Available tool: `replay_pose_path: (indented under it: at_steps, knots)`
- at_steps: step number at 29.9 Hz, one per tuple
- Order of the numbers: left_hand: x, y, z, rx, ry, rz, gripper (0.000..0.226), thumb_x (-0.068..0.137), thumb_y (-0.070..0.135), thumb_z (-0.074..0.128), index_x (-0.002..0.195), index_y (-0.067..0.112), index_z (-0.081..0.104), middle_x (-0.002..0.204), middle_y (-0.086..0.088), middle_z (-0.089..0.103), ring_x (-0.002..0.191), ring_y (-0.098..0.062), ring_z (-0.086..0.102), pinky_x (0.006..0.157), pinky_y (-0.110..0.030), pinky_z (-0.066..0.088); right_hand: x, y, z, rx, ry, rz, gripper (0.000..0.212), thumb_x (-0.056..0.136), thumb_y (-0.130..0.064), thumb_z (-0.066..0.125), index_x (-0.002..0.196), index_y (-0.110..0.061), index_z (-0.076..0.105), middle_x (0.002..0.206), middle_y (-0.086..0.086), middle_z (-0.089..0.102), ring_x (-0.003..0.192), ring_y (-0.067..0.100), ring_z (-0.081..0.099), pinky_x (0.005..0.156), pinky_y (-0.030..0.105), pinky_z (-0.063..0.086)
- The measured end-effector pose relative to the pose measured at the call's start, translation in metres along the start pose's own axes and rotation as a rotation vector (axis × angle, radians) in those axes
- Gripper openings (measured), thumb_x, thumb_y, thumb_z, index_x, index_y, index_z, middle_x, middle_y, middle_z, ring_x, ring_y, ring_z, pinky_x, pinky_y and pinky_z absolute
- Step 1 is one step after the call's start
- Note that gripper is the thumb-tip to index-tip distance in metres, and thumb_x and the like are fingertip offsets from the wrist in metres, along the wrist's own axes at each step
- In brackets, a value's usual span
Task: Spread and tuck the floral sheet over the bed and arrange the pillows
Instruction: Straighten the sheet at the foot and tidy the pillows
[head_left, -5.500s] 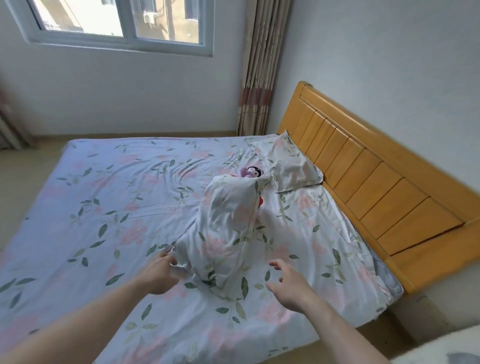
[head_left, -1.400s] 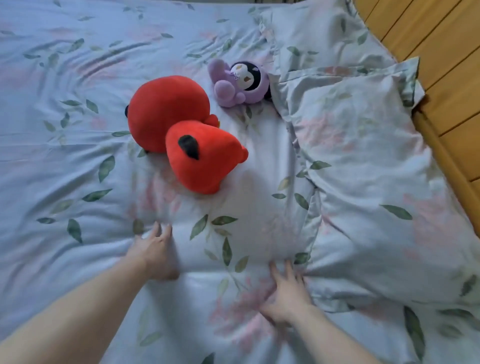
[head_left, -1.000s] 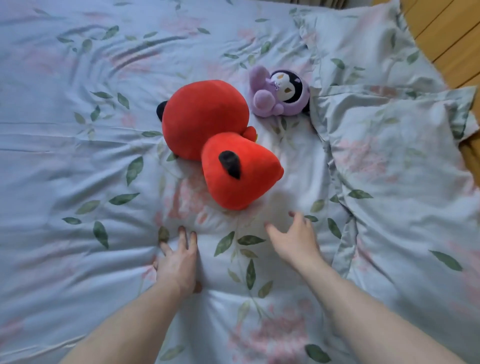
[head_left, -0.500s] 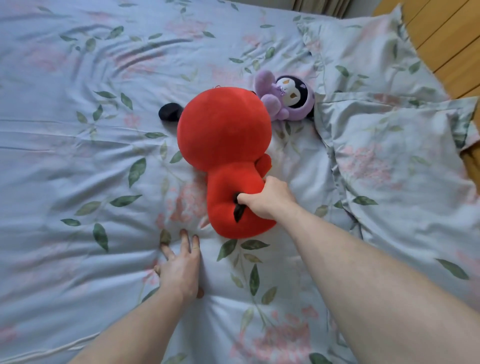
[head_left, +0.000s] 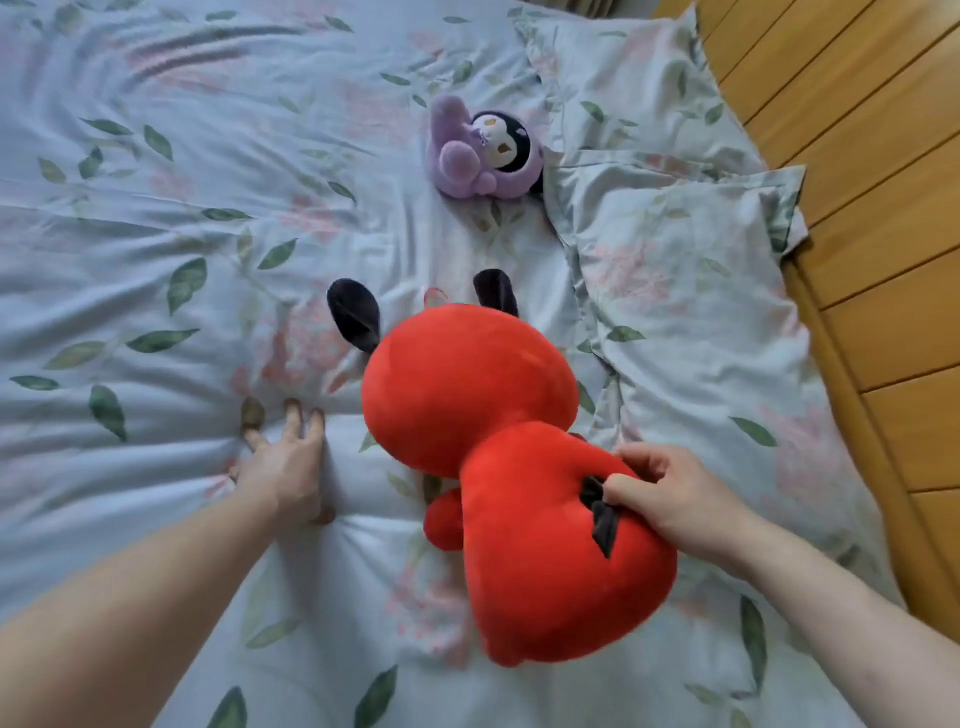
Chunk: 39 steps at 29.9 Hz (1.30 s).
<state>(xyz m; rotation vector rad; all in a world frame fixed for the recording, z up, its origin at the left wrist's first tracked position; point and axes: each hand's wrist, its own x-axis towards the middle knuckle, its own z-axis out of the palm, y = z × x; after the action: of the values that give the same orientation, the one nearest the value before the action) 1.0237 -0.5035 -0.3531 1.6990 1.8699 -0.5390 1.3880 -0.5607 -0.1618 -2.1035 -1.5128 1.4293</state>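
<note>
The pale blue floral sheet (head_left: 156, 291) covers the bed, creased around my left hand (head_left: 285, 462), which presses flat on it with straight fingers. My right hand (head_left: 670, 499) grips the body of a big red plush toy (head_left: 498, 447) with black ears and holds it above the sheet, head pointing away from me. Two pillows in matching floral cases lie on the right by the headboard: the near pillow (head_left: 691, 322) overlaps the far pillow (head_left: 628, 88).
A small purple plush toy (head_left: 480, 150) lies on the sheet against the pillows. The wooden headboard (head_left: 862, 171) runs along the right edge. A strip of curtain shows at the top.
My right hand has gripped the red plush, lifted it off the sheet and pulled it toward me. My left hand stays pressed on the sheet.
</note>
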Motion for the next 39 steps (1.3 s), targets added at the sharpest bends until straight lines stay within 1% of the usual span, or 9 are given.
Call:
replay_pose_path:
  at_steps: [4,7,10,15,22,26,29,33,39]
  knots:
    - [0.004,-0.002,-0.012,0.076,-0.096,0.054,0.149,0.047,0.078,0.077,0.158,0.022,-0.005,0.165,-0.007,-0.008,0.154,-0.034,0.011,0.121,-0.059,0.013,-0.027,0.051,0.025,-0.256,0.220,0.071,0.051,0.071,-0.010,0.061,0.116,-0.034,0.068,0.118,-0.014,0.067,0.107,0.004,0.062,0.093,0.022,0.048]
    - [-0.011,0.006,-0.036,-0.152,-0.221,0.015,0.145,0.049,0.079,0.080,0.162,0.022,0.010,0.166,-0.008,0.005,0.149,-0.027,0.030,0.116,-0.034,0.029,-0.033,0.047,0.060,-0.195,0.443,-0.042,0.066,0.067,-0.004,0.052,0.129,-0.027,0.059,0.127,-0.008,0.057,0.121,0.015,0.054,0.109,0.033,0.042]
    - [-0.036,0.027,-0.049,-0.432,-0.165,0.064,0.109,0.067,0.052,0.090,0.156,0.026,0.033,0.135,-0.004,0.050,0.113,-0.023,0.057,0.091,-0.028,0.044,-0.044,0.031,0.099,-0.325,0.443,-0.131,0.084,0.069,-0.034,0.059,0.149,-0.024,0.037,0.147,-0.005,0.040,0.139,0.017,0.036,0.121,0.036,0.026]
    - [-0.074,0.088,-0.048,-0.991,-0.124,0.213,0.065,0.064,-0.002,0.070,0.123,0.021,0.058,0.093,-0.003,0.071,0.073,-0.017,0.059,0.063,-0.027,0.049,-0.037,0.038,0.132,-0.576,0.352,0.074,0.140,0.063,-0.063,0.080,0.157,-0.022,-0.014,0.164,0.003,0.006,0.153,0.026,0.005,0.124,0.053,0.009]
    - [-0.122,0.137,-0.078,-1.301,-0.319,0.325,0.042,0.059,-0.005,0.050,0.089,0.021,0.061,0.119,0.005,0.071,0.116,-0.016,0.062,0.081,-0.031,0.045,-0.070,0.078,0.095,-0.248,0.534,0.198,0.108,0.060,-0.041,0.075,0.151,-0.030,0.019,0.147,-0.007,0.043,0.143,0.020,0.033,0.120,0.048,0.025]
    - [-0.158,0.177,-0.094,-1.454,-0.487,0.309,0.024,0.090,0.008,0.048,0.108,0.019,0.060,0.109,0.000,0.075,0.109,-0.022,0.070,0.105,-0.042,0.045,-0.105,0.106,0.053,0.112,0.580,0.242,0.065,0.058,-0.034,0.073,0.113,-0.040,0.040,0.106,-0.012,0.063,0.101,0.017,0.062,0.086,0.032,0.049]
    - [-0.190,0.221,-0.089,-1.283,-0.460,0.332,0.013,0.079,0.016,0.062,0.092,0.017,0.064,0.081,-0.006,0.064,0.079,-0.022,0.064,0.097,-0.042,0.053,-0.136,0.133,0.020,0.278,0.459,0.249,0.056,0.060,-0.002,0.060,0.106,-0.033,0.051,0.098,-0.009,0.065,0.096,0.016,0.062,0.078,0.029,0.046]
    - [-0.224,0.272,-0.072,-1.030,-0.455,0.403,0.027,0.070,0.030,0.078,0.096,0.032,0.074,0.105,0.014,0.069,0.100,-0.007,0.056,0.095,-0.038,0.044,-0.168,0.177,0.005,0.318,0.510,0.373,0.035,0.066,-0.004,0.055,0.094,-0.024,0.062,0.088,-0.003,0.068,0.089,0.020,0.064,0.063,0.025,0.046]
    - [-0.268,0.350,-0.053,-1.079,-0.542,0.549,0.049,0.067,0.018,0.083,0.108,0.016,0.056,0.091,-0.002,0.066,0.083,-0.017,0.067,0.081,-0.035,0.055,-0.212,0.206,-0.005,0.517,0.616,0.347,0.074,0.052,-0.021,0.098,0.117,-0.021,0.063,0.110,-0.004,0.071,0.096,0.005,0.065,0.075,0.019,0.053]
